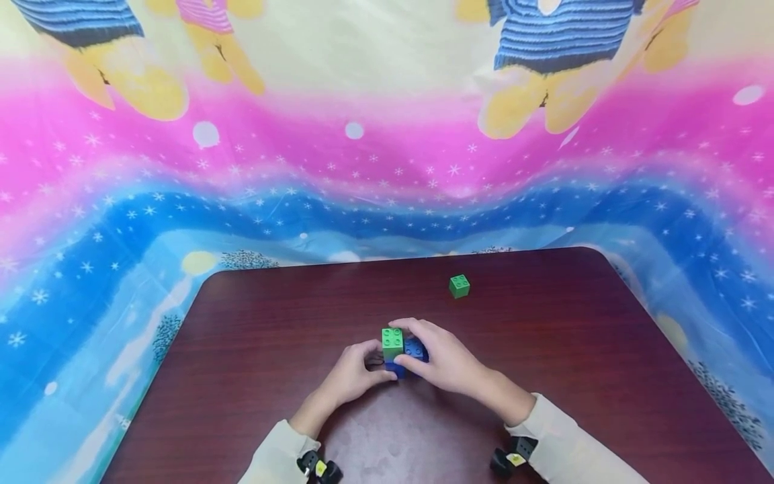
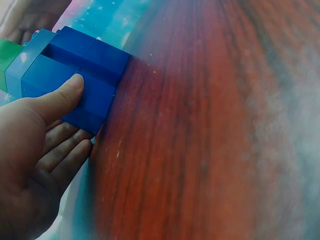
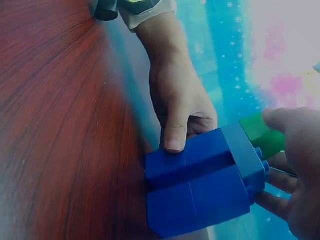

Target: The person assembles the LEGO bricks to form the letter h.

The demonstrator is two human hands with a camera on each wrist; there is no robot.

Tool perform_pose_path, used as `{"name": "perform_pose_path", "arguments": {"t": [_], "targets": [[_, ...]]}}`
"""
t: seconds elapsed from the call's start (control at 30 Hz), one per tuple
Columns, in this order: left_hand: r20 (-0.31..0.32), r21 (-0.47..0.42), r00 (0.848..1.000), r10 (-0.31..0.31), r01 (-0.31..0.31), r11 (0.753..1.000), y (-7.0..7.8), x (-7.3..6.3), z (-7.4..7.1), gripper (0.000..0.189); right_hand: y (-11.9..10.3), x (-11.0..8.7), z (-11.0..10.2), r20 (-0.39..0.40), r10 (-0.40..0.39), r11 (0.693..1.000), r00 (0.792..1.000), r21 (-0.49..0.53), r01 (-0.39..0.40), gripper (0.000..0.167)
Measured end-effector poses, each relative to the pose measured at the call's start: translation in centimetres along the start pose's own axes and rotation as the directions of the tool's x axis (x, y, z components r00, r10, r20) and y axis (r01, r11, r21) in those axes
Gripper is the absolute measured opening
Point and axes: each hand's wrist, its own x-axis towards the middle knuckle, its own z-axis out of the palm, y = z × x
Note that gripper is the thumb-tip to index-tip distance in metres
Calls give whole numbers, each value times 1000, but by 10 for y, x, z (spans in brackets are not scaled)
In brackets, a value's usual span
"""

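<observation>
A blue toy-brick structure [image 1: 414, 348] stands on the table in front of me. Two blue columns, side by side with a narrow gap, carry a lighter blue brick [image 3: 243, 155] across their tops. On the left end of that brick sits a green brick [image 1: 392, 341] with studs upward. My left hand [image 1: 351, 373] holds the left blue column, thumb on the front and fingers behind. From the right, my right hand [image 1: 444, 356] pinches the green brick between thumb and fingers, as the right wrist view shows. Its palm hides part of the structure's right side.
A second green brick [image 1: 459, 286] lies alone near the table's back edge, right of centre. The dark red wooden table [image 1: 290, 309] has rounded far corners. A printed cloth [image 1: 387, 154] hangs behind and around it.
</observation>
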Motion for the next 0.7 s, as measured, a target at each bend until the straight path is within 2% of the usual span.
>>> {"name": "perform_pose_path", "arguments": {"t": [0.13, 0.23, 0.47, 0.7], "targets": [[2, 9, 1000, -11, 11, 1000, 0, -1, -1, 31, 4, -5, -5, 17, 8, 1000, 1000, 11, -9, 61], [3, 14, 1000, -26, 26, 1000, 0, 0, 0, 31, 10, -10, -9, 5, 15, 1000, 1000, -7, -15, 58], [-13, 23, 1000, -17, 17, 1000, -1, 0, 1, 32, 27, -20, -20, -51, 38, 998, 998, -55, -41, 50], [-3, 44, 999, -44, 44, 998, -1, 0, 1, 32, 54, -26, -33, -134, 97, 995, 986, -24, -101, 49]]}}
